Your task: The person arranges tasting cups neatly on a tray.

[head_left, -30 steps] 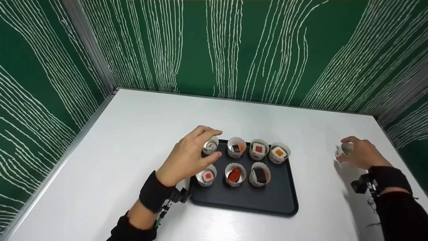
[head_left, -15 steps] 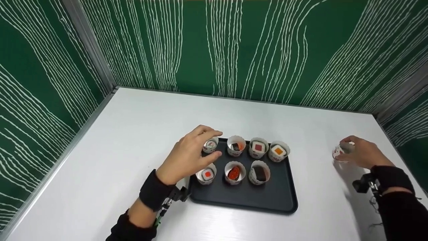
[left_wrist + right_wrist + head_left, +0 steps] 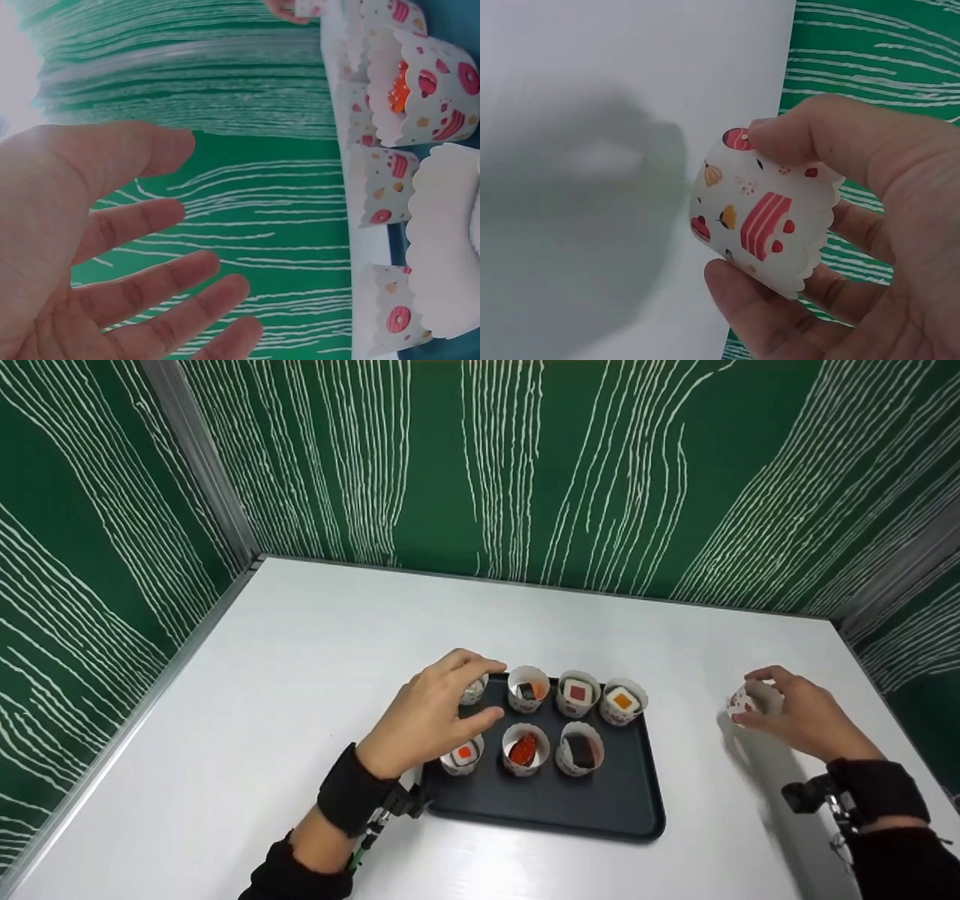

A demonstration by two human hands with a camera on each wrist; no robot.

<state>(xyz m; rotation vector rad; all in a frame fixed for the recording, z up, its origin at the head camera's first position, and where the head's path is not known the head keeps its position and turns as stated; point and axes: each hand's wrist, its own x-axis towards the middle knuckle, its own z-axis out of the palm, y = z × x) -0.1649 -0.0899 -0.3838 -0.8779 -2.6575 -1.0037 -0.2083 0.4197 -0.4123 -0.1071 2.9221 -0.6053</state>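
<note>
My right hand [image 3: 806, 716] pinches a printed paper baking cup [image 3: 761, 210] by its sides, thumb on one wall and fingers on the other. Its scalloped rim faces the palm in the right wrist view, and a shadow falls on the table beside it. My left hand [image 3: 424, 712] hovers over the left end of a dark tray [image 3: 555, 806], fingers spread and holding nothing. Two rows of similar cups stand on that tray with sushi pieces inside, among them a red-topped piece [image 3: 523, 749], an orange-centred roll [image 3: 622, 700] and a dark piece [image 3: 579, 750]. My left hand partly hides the leftmost cups.
The tray sits on a white table [image 3: 360, 607]. Green panels [image 3: 442, 465] with wavy white lines rise behind and at both sides. A grey metal post [image 3: 199, 457] marks the back left corner.
My right hand has moved left and slightly toward me with the paper baking cup. My left hand has shifted a little to the right over the tray.
</note>
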